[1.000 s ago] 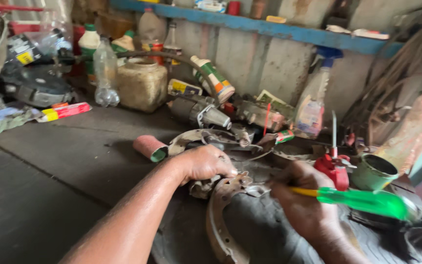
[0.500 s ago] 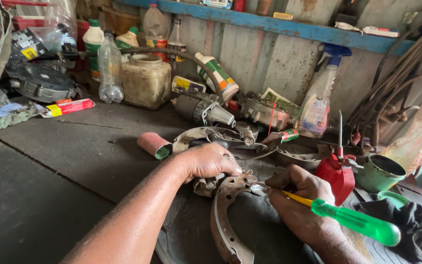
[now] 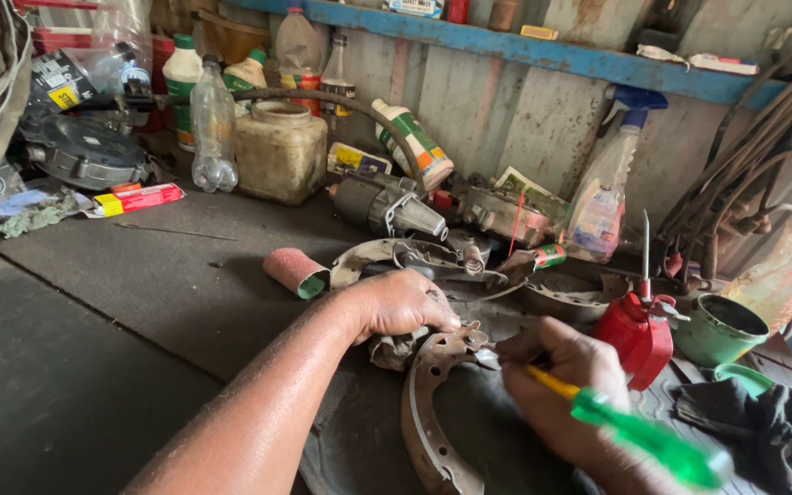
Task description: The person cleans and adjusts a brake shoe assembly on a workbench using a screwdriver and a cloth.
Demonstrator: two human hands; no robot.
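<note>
From the head view, the left hand (image 3: 401, 305) presses down with curled fingers on the top end of a rusty curved metal brake shoe (image 3: 428, 403). The right hand (image 3: 566, 380) grips a green-handled screwdriver (image 3: 639, 435), its tip beside those fingers. Just beyond the right fingers stand a red oil can (image 3: 636, 336) and a green cup (image 3: 719, 330), contents unseen.
</note>
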